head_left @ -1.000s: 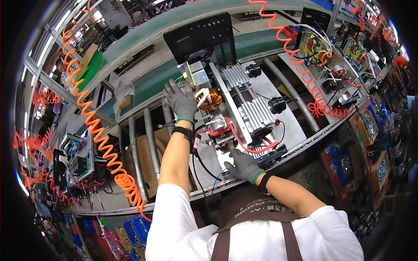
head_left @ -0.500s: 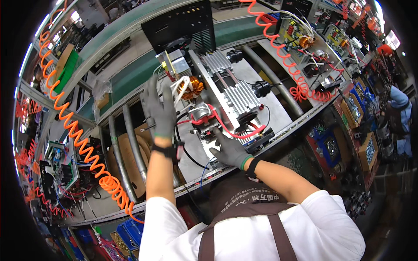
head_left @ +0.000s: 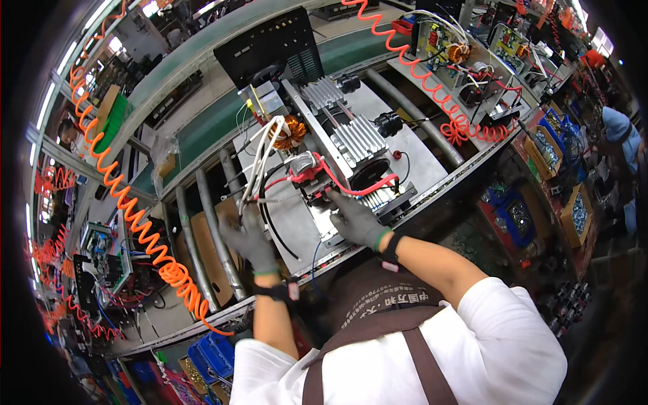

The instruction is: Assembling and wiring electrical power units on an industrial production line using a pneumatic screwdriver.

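My left hand (head_left: 251, 241), in a grey glove and blurred, is beside the lower ends of several white cables (head_left: 258, 158). Its fingers look apart, and I cannot make out a grip on the cables. My right hand (head_left: 361, 221), gloved alike, has its fingertips against a small dark part below the red cable (head_left: 331, 177), with thumb and fingers apart. Both hands are at an open electrical unit on a metal base plate (head_left: 290, 233). It carries a copper-wound ring coil (head_left: 289, 132), finned silver heat sinks (head_left: 361, 140), black round connectors (head_left: 388, 124) and an upright black panel (head_left: 270, 50).
Metal rollers (head_left: 216, 233) lie under and beside the plate. Orange coiled hoses (head_left: 128, 206) hang at left and right. Similar units (head_left: 442, 47) stand farther right, another assembly (head_left: 104, 253) at left. Blue bins (head_left: 516, 219) of small parts are at right. A person (head_left: 621, 142) is at far right.
My left hand has come down toward me from beside the coil. The white cables now hang lower, to the left of the coil. My right hand stays near the red cable.
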The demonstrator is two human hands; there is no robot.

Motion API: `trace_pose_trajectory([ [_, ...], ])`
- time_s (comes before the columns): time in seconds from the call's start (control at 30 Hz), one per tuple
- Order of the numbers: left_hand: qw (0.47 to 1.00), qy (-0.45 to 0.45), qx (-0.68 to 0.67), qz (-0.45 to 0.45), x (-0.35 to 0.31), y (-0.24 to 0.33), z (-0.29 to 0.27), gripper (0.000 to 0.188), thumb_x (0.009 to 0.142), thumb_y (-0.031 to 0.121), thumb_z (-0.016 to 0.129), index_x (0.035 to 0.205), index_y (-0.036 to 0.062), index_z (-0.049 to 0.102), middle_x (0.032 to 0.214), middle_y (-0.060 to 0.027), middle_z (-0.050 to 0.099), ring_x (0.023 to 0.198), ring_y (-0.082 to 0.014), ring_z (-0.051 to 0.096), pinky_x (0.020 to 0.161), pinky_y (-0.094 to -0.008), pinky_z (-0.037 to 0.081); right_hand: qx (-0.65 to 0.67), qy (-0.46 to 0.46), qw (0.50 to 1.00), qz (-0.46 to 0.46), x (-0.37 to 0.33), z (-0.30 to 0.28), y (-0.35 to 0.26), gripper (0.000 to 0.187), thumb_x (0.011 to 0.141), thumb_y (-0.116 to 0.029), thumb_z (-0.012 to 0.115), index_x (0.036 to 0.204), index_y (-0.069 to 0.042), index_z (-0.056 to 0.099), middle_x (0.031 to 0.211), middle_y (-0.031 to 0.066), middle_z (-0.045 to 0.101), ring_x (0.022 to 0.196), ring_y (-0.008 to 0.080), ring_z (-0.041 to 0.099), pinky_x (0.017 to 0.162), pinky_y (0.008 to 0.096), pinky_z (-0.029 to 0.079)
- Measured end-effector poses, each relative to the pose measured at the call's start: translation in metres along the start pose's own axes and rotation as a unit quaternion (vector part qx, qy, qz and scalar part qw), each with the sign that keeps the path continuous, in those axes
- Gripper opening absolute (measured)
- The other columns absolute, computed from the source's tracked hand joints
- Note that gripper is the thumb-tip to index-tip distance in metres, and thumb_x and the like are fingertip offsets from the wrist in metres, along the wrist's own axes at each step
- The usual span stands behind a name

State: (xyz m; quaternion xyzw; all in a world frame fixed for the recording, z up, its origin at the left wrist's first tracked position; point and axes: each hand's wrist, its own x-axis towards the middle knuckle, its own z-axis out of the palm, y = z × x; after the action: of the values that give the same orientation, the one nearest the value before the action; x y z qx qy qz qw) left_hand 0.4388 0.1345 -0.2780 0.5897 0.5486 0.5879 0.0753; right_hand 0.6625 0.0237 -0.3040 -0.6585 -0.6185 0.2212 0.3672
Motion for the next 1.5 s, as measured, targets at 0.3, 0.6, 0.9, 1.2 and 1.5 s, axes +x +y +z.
trace_pose_trajectory([
  [0.3, 0.801, -0.504, -0.15, -0.286, -0.106, 0.004, 0.027, 0.036, 0.087, 0.026, 0.065, 0.11, -0.0014, 0.066, 0.082, -0.0042, 0.062, 0.072, -0.0112, 0.055, 0.064, -0.0274, 0.045, 0.135, 0.039, 0.986, 0.094, -0.09, -0.058, 0.021, 0.023, 0.091, -0.017, 0.065, 0.112, -0.008, 0.066, 0.097, 0.008, 0.069, 0.08, 0.0167, 0.066, 0.072, 0.0287, 0.054],
  [0.6, 0.909, -0.379, 0.01, 0.171, -0.085, 0.088, 0.0, 0.018, 0.083, 0.023, 0.071, 0.092, 0.0076, 0.073, 0.091, -0.0126, 0.067, 0.088, -0.0318, 0.062, 0.077, -0.0401, 0.049, 0.418, -0.129, 0.862, 0.258, -0.088, -0.064, 0.01, 0.04, 0.096, -0.034, 0.06, 0.127, -0.008, 0.058, 0.108, 0.0072, 0.066, 0.097, 0.0168, 0.063, 0.088, 0.0329, 0.051],
  [0.9, 0.816, -0.505, -0.184, -0.211, -0.094, 0.127, -0.013, 0.039, 0.09, 0.025, 0.069, 0.121, 0.0016, 0.062, 0.113, -0.0121, 0.066, 0.099, -0.0194, 0.064, 0.086, -0.0331, 0.05, 0.198, -0.014, 0.955, 0.22, -0.111, -0.09, 0.068, 0.031, 0.098, -0.024, 0.053, 0.126, -0.01, 0.057, 0.107, 0.0115, 0.065, 0.091, 0.0232, 0.067, 0.08, 0.0394, 0.054],
  [1.2, 0.865, -0.44, -0.212, -0.115, -0.066, 0.038, 0.081, 0.036, 0.093, 0.016, 0.065, 0.124, -0.0006, 0.059, 0.111, -0.0118, 0.068, 0.1, -0.02, 0.064, 0.091, -0.0322, 0.05, -0.147, 0.042, 0.956, 0.252, -0.226, -0.082, 0.164, 0.026, 0.091, -0.026, 0.056, 0.112, -0.013, 0.066, 0.109, 0.0174, 0.064, 0.104, 0.0378, 0.062, 0.091, 0.0475, 0.049],
  [1.5, 0.957, -0.283, 0.036, -0.055, -0.069, 0.002, 0.102, 0.04, 0.097, 0.032, 0.055, 0.112, -0.004, 0.064, 0.1, -0.0149, 0.071, 0.083, -0.0196, 0.062, 0.081, -0.0347, 0.049, -0.078, 0.164, 0.946, 0.269, -0.225, -0.201, 0.219, 0.028, 0.089, -0.028, 0.061, 0.113, -0.015, 0.063, 0.118, 0.0146, 0.059, 0.115, 0.0342, 0.057, 0.098, 0.0423, 0.046],
])
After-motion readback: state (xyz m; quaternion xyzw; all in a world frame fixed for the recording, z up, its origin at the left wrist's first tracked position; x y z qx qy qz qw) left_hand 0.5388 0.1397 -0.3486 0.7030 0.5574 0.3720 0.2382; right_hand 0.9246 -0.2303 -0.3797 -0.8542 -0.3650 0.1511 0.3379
